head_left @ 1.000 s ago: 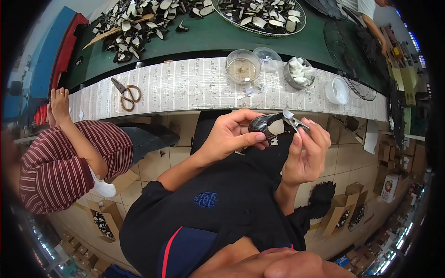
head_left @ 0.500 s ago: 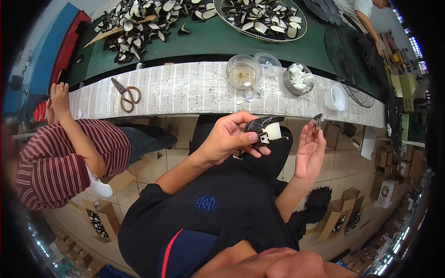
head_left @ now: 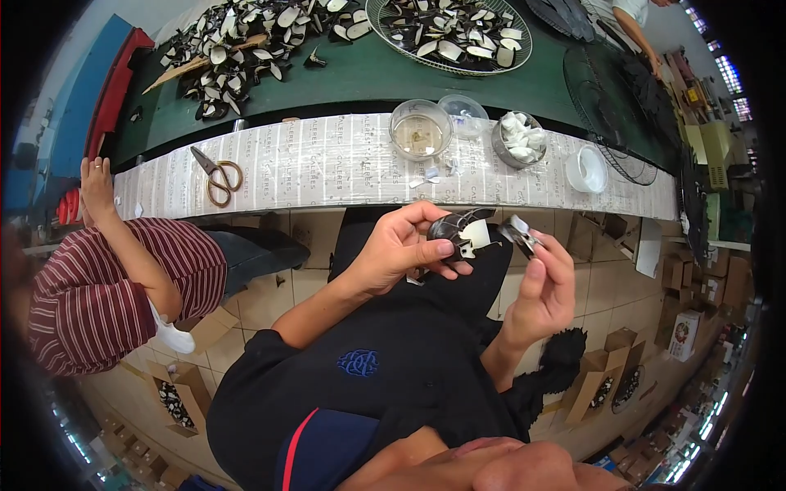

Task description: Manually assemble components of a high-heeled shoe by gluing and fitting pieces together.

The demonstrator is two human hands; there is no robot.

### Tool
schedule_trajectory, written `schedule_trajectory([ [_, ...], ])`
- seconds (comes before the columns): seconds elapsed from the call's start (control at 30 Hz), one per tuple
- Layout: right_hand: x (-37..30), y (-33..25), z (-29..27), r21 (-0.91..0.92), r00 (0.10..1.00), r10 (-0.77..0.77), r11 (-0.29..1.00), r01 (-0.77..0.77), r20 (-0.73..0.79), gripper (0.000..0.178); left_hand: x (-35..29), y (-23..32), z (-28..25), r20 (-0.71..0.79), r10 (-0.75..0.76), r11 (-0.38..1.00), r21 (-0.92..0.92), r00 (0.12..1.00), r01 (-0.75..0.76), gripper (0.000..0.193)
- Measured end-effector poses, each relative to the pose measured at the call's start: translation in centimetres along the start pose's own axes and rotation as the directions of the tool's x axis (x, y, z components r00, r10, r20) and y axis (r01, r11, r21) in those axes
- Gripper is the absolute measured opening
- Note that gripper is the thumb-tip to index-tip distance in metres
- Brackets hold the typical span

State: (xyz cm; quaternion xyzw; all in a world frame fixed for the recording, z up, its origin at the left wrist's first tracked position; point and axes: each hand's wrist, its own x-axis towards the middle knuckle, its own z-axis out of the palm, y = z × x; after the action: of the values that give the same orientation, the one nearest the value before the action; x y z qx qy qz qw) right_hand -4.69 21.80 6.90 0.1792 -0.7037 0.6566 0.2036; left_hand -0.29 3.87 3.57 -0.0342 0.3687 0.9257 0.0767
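My left hand (head_left: 399,250) is closed around a black strappy piece that looks like a shoe upper (head_left: 449,233), with a white insole-like part (head_left: 475,233) facing right. Close to its right side, my right hand (head_left: 544,286) pinches a small metal clip (head_left: 524,236) between thumb and fingers. Something whitish shows at the clip's tip; I cannot make out whether the clip bites on it. The clip and the black piece are apart. Both hands are over my lap, in front of the paper-covered bench edge (head_left: 327,192).
On the bench stand a clear bowl with liquid (head_left: 421,131), a metal bowl of white wads (head_left: 518,141) and a white cup (head_left: 587,169). Scissors (head_left: 217,176) lie left. Behind are a pile of black-and-white pieces (head_left: 237,57) and a wire basket (head_left: 450,69). A co-worker in stripes (head_left: 123,286) sits left.
My right hand has moved left toward the black piece and turned. Its fingers, straighter before, now bend in a pinch on the clip. My left hand keeps its hold.
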Motion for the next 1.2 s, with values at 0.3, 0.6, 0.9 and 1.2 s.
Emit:
schedule_trajectory([
  [0.3, 0.7, -0.1, 0.7, -0.439, 0.914, -0.299, 0.806, 0.396, 0.276, 0.017, 0.1, 0.1, 0.4, -0.004, -0.003, 1.000, 0.014, 1.000, 0.003, 0.028],
  [0.6, 0.3, 0.4, 0.1, -0.395, 0.974, -0.219, 0.892, 0.222, 0.054, 0.013, 0.0, 0.0, 0.2, -0.015, -0.012, 1.000, -0.009, 1.000, 0.012, 0.026],
  [0.9, -0.1, -0.4, -0.5, -0.227, 0.987, -0.087, 0.967, 0.116, 0.133, 0.009, 0.3, -0.1, -0.2, -0.032, -0.032, 0.996, -0.086, 0.999, 0.029, 0.024],
  [1.2, 0.4, -1.3, 0.1, -0.347, 0.922, -0.167, 0.891, 0.293, 0.349, 0.013, 0.4, -0.1, 0.0, -0.059, -0.025, 0.998, -0.051, 0.998, 0.022, 0.023],
])
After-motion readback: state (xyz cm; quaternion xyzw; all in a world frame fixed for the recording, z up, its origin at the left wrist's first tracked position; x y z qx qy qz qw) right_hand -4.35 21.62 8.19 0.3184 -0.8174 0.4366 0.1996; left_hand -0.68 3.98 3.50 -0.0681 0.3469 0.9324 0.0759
